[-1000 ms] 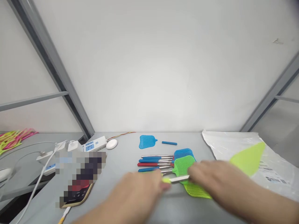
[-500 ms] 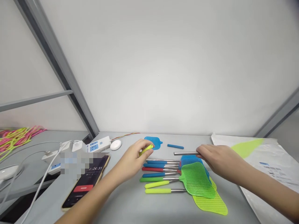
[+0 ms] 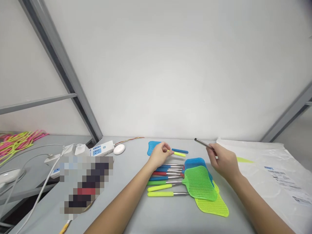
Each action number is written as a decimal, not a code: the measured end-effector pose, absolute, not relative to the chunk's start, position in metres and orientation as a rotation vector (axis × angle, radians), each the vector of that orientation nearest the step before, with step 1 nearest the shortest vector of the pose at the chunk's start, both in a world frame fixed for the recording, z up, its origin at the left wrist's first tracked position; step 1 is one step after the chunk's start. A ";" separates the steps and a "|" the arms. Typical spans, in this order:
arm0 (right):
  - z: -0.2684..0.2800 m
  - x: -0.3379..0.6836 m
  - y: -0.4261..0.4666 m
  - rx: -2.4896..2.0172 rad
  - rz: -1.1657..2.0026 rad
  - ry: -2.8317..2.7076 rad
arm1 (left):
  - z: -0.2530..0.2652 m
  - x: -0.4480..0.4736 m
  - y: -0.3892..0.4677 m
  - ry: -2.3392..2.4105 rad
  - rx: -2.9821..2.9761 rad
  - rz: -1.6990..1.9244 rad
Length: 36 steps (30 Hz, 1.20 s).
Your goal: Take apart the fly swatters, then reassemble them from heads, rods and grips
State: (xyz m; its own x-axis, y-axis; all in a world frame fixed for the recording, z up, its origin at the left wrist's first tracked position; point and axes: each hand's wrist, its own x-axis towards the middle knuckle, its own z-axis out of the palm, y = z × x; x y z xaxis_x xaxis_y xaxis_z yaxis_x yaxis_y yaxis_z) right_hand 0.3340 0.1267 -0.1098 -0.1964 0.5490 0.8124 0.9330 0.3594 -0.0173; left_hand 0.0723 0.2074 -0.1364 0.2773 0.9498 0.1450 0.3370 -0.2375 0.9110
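Observation:
My left hand [image 3: 159, 156] is at the back of the table, thumb and fingers closed on one end of a yellow-green handle sleeve [image 3: 179, 154]. Just behind that sleeve lies a blue handle sleeve [image 3: 180, 150]. My right hand [image 3: 224, 161] grips a bare metal rod [image 3: 202, 142], its hollow end tilted up to the left. Behind this hand shows a yellow-green swatter head [image 3: 244, 160], seen nearly edge-on. Between my arms lie several fly swatters side by side, with a green one [image 3: 201, 183] on top and a yellow-green one [image 3: 214, 204] under it.
A blue swatter head [image 3: 151, 148] lies by the wall, partly behind my left hand. At left are a power strip [image 3: 102, 148], a round white device [image 3: 119, 149], cables and a blurred-out phone [image 3: 89, 185]. White plastic packaging [image 3: 268, 152] covers the right side.
My left hand has moved right and back, bringing the yellow-green sleeve down beside the blue one. My right hand has tilted the rod's free end upward, and the swatter head has turned edge-on.

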 end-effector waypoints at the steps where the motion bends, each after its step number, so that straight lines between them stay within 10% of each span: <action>1: -0.112 0.339 0.129 -1.294 -0.634 -1.851 | -0.138 0.077 0.210 1.196 1.816 0.926; 36: -0.132 0.295 0.128 -1.281 -0.674 -2.169 | -0.107 0.028 0.141 1.205 2.555 0.955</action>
